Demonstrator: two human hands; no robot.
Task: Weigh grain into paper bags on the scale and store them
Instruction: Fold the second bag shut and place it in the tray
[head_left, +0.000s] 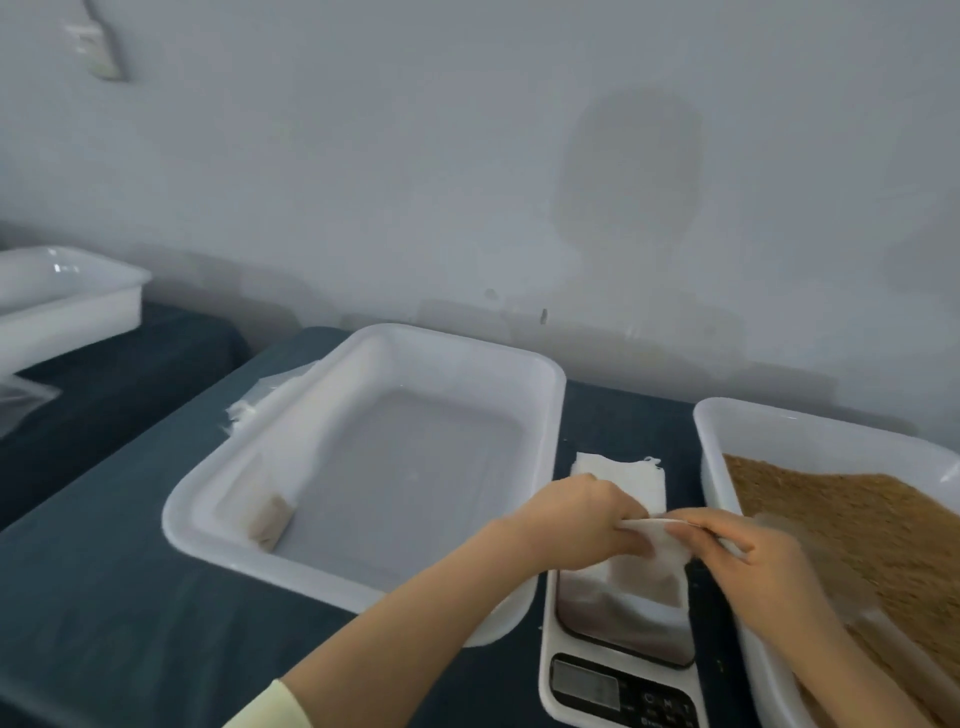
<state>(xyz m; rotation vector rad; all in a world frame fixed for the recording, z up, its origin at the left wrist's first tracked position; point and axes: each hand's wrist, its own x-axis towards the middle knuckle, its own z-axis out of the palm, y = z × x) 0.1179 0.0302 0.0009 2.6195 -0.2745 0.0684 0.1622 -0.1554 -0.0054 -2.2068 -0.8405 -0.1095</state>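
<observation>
A white paper bag (636, 569) stands on the scale (618, 670) at the lower middle right. My left hand (582, 519) and my right hand (748, 556) both pinch the bag's top edge from either side. Right of the scale, a white tray (727, 431) holds brown grain (857, 525). Left of the scale sits a large white tray (457, 348) with one filled bag (270, 519) leaning against its left wall. Flat unused bags (613, 473) lie behind the scale.
A dark blue cloth (104, 571) covers the table. Another white tray (67, 301) stands at the far left on a separate surface. More flat paper (260, 400) sticks out behind the large tray. A pale wall closes the back.
</observation>
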